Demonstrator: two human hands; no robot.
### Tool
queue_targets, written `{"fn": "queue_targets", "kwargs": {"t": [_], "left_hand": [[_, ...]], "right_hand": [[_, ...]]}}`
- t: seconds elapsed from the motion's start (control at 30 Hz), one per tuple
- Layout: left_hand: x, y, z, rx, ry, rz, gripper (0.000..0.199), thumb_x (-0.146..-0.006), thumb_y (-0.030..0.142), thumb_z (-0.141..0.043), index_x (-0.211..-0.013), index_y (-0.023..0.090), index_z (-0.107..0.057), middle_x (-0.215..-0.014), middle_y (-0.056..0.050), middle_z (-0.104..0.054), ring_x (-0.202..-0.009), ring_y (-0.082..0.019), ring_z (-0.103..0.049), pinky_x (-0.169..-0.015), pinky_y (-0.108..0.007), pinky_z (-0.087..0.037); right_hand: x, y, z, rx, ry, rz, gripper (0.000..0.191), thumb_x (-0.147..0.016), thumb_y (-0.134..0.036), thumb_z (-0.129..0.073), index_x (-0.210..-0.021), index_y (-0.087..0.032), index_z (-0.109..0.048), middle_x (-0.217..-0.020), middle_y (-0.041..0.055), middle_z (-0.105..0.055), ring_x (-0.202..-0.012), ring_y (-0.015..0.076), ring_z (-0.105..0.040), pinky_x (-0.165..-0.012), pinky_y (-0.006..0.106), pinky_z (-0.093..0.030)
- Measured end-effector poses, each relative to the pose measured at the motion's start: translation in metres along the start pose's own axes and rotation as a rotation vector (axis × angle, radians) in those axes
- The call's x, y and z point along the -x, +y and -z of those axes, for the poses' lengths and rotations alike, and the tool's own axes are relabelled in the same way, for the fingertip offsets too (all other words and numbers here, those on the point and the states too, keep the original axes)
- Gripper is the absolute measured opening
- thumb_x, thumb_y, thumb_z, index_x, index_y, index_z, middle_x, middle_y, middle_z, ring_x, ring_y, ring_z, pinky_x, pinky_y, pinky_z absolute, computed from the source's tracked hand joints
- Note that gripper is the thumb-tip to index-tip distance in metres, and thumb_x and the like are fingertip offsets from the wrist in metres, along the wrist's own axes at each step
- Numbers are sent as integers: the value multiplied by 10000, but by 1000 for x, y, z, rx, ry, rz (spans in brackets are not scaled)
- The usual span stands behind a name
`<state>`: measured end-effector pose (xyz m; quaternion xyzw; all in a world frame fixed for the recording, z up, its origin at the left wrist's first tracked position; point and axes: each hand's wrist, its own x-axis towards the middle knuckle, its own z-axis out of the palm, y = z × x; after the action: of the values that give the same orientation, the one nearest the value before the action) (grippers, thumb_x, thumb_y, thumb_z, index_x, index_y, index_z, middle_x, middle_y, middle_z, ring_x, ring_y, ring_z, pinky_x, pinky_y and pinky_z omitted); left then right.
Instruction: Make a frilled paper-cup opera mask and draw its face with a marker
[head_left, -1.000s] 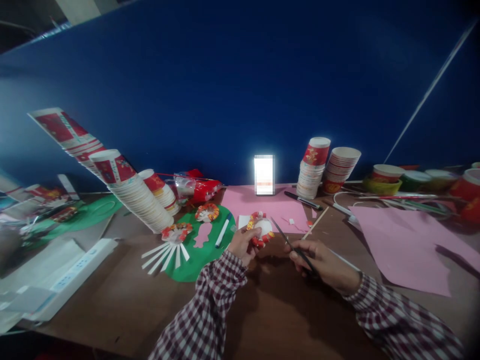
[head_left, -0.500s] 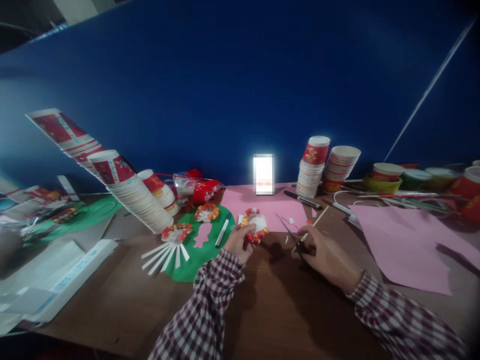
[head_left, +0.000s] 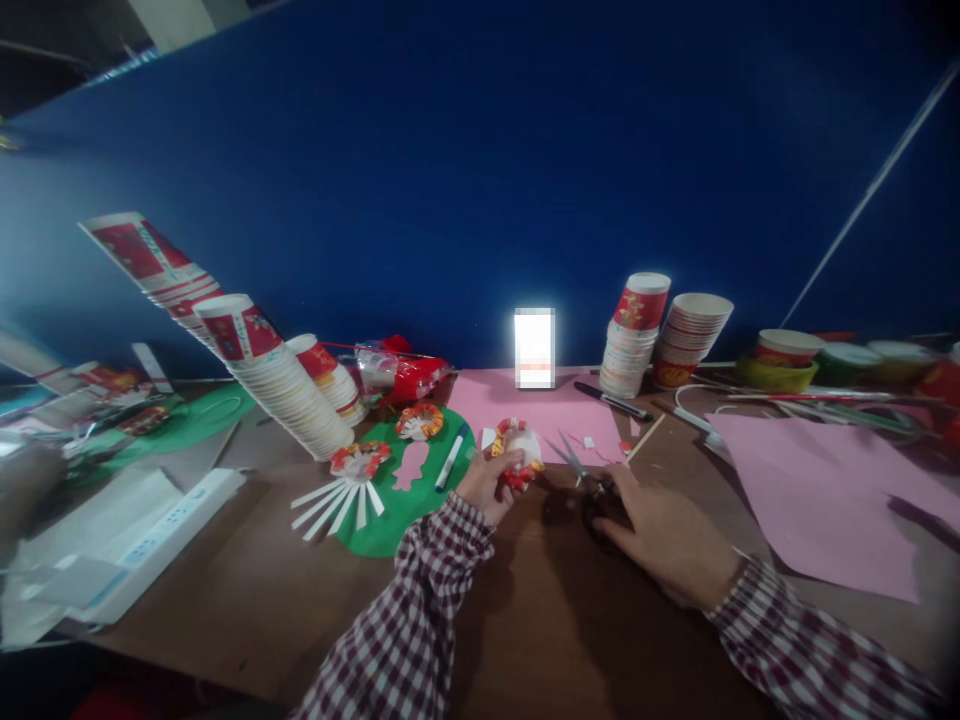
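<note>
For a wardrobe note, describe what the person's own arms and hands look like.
Both forearms wear long sleeves in a small dark maroon and white check, the left sleeve gathered into folds towards the wrist. The left hand and right hand are bare, without gloves; no ring or watch shows.

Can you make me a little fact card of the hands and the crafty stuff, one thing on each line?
Left hand: holding a red-and-yellow ring with a white middle
Right hand: at the handles of the scissors
Blades: open
Green paper: under a pink cut-out and a marker
Leaning cup stack: on the left
</note>
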<state>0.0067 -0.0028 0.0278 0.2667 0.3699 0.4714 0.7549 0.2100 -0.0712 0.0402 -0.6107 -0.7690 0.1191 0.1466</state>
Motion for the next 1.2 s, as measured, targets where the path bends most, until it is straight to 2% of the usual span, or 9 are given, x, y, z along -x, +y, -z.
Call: {"fn": "queue_targets", "kwargs": {"t": [0.13, 0.27, 0.33, 0.47, 0.53, 0.6, 0.7, 0.83, 1.2], "left_hand": [[-1, -3, 1, 11, -61, -25, 358, -639, 168, -671, -979, 148, -565, -631, 7, -588, -478, -78, -542, -395, -153, -408], [0, -7, 0, -24, -106, -51, 403, -629, 210, -703, -1002, 131, -575, -670, -11, -611, -521, -82, -562, -395, -138, -394], [1, -9, -2, -73, -92, -66, 423, -593, 203, -731, -982, 115, -589, -716, -29, -633, -558, -89, -572, -453, -151, -431], [2, -17, -3, -231, -128, -70, 477, -528, 213, -769, -961, 92, -607, -831, -70, -658, -678, -144, -606, -596, -224, -487], [3, -20, -4, -299, -162, -62, 493, -513, 238, -776, -953, 85, -614, -820, -72, -662, -680, -152, -610, -616, -240, -489], [4, -23, -5, -335, -176, -58, 505, -495, 251, -783, -944, 85, -619, -807, -66, -663, -665, -145, -609, -623, -240, -487], [5, -25, -6, -373, -199, -46, 500, -500, 268, -779, -940, 88, -623, -802, -63, -662, -638, -133, -603, -588, -226, -486], [6, -25, -7, -406, -226, -11, 509, -514, 293, -771, -955, 91, -619, -843, -80, -660, -609, -137, -600, -508, -216, -481], [8, -23, -9, -422, -260, 14, 545, -535, 292, -755, -1020, 94, -604, -863, -103, -656, -574, -140, -597, -449, -208, -462]], "right_hand": [[0, 1, -3, 49, -42, 11, 211, -792, -326, -501, -932, -214, -611, -822, 62, -623, -764, 209, -584, -647, 289, -385], [-3, -2, -2, 39, 46, 108, 171, -775, -338, -534, -796, -238, -671, -886, 66, -601, -826, 218, -556, -742, 334, -397], [-5, -4, -3, -125, 87, 109, 204, -803, -340, -495, -839, -234, -665, -891, 64, -610, -856, 219, -551, -781, 347, -403], [-11, -6, -11, -729, 29, 2, 286, -846, -379, -423, -976, -196, -601, -903, 53, -639, -834, 187, -577, -732, 297, -448], [-13, -5, -16, -919, -2, -74, 294, -826, -414, -450, -938, -184, -596, -820, 32, -638, -740, 165, -577, -638, 262, -452], [-14, -4, -19, -996, -19, -130, 284, -796, -429, -491, -847, -170, -597, -722, 7, -608, -638, 133, -544, -556, 229, -424], [-14, -3, -21, -1015, -14, -149, 271, -750, -421, -551, -772, -153, -587, -674, -9, -571, -580, 104, -499, -519, 209, -394], [-15, 0, -20, -941, 4, -119, 254, -733, -402, -573, -753, -149, -585, -673, -11, -574, -596, 111, -506, -558, 218, -410], [-16, -4, -13, -691, 81, 75, 191, -844, -270, -442, -910, -173, -592, -831, 41, -633, -762, 166, -574, -684, 265, -439]]}}
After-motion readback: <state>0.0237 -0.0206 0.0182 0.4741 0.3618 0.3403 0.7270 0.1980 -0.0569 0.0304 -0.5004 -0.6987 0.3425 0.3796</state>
